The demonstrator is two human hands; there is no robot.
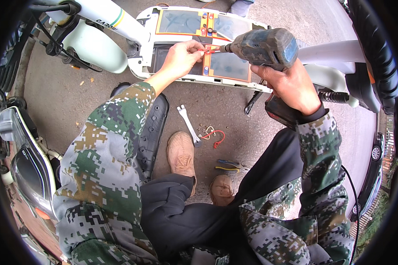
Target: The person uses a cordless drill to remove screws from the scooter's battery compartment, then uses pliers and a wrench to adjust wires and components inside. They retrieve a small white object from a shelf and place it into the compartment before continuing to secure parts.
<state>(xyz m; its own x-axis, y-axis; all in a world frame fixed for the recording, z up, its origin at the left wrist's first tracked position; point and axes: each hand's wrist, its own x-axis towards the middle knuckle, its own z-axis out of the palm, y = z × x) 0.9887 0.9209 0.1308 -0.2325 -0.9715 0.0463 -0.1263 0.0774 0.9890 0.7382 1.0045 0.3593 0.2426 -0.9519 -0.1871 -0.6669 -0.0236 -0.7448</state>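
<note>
My right hand [295, 86] grips a worn blue-and-black cordless drill [266, 46], its nose pointing left. The bit reaches a terminal on the near right battery [230, 68], which has an orange rim and a grey top. Beside that terminal, the fingers of my left hand [180, 58] pinch a short red wire [213, 51]; my fingertips partly hide its end. Two more batteries, one far left [177, 22] and one far right [230, 25], sit in the scooter's white floor frame [141, 66]. My left hand partly covers the dark near left section.
On the ground lie a black ribbed footboard cover [152, 132], a flat metal wrench [188, 121], a loose red wire [220, 137] and pliers [230, 166]. Another scooter [28, 170] stands at left. The kickstand [252, 101] is below the frame. A dark car [370, 176] is at far right.
</note>
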